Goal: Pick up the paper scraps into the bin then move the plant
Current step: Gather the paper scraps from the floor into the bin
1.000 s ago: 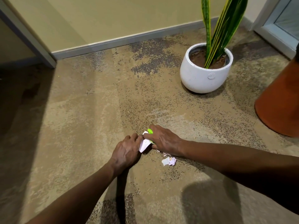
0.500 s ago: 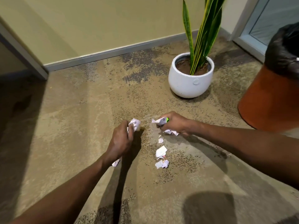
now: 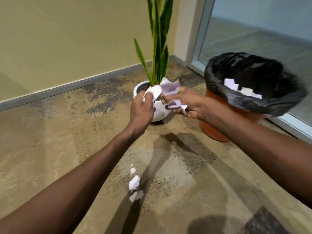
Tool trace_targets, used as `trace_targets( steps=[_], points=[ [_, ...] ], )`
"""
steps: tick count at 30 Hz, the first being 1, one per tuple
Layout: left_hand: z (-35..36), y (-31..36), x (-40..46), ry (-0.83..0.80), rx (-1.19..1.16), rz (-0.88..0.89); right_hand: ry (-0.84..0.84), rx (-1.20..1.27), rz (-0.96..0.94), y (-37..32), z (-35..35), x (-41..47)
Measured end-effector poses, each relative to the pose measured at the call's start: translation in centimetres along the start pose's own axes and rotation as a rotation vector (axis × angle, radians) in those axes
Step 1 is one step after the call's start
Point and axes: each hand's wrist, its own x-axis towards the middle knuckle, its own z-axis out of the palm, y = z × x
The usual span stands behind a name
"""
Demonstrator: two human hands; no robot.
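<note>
both hands are being held raised above the floor (image 3: 50, 149), in front of the plant (image 3: 159, 48). the left hand (image 3: 141, 108) is gripping a crumpled white paper scrap (image 3: 154, 92), fingers closed around it. the right hand (image 3: 190, 103) is gripping a second bunch of paper scraps (image 3: 169, 88), white with a purplish tint, fingers curled shut on it; a small green spot is showing at the edge of that bunch, and what it is cannot be told. the two handfuls are sitting just beside each other, nearly touching.

three loose paper scraps (image 3: 134, 182) are lying on the floor between the forearms: one small piece farthest from the camera, one larger in the middle, one nearest. they are forming a short line running roughly away from the camera.

one plant is standing upright in one white pot (image 3: 159, 114), its long leaves pointing straight up, long axis vertical. the pot is partly hidden behind the hands.

one orange bin (image 3: 217, 132) is standing to the right of the pot, near it, lined with a black bag (image 3: 249, 68), mouth facing up. white paper pieces (image 3: 236, 87) are already lying inside; their count cannot be told
</note>
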Motion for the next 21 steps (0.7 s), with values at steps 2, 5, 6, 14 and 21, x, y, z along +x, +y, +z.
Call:
trace_targets(
  steps=[2,5,6,14,21],
  points=[
    [2.9,2.7,0.9,0.003,-0.010,0.042,0.001,0.099,-0.047,-2.4,-2.1,-1.5],
    [7.0,6.6,2.4,-0.072,0.011,0.105,0.064,0.249,-0.100,-5.2,-5.3,-3.4],
    [8.2,7.8,2.8,-0.117,0.007,0.111,0.094,0.287,-0.098,-5.9,-6.6,-3.9],
    [19.7,13.4,6.2,-0.576,-0.056,-0.194,0.536,0.216,0.027,-9.3,-15.5,-5.0],
    [22.8,13.9,7.0,-0.789,-0.303,-0.456,0.591,-0.273,0.225,-8.5,-17.8,-5.6]
  ],
)
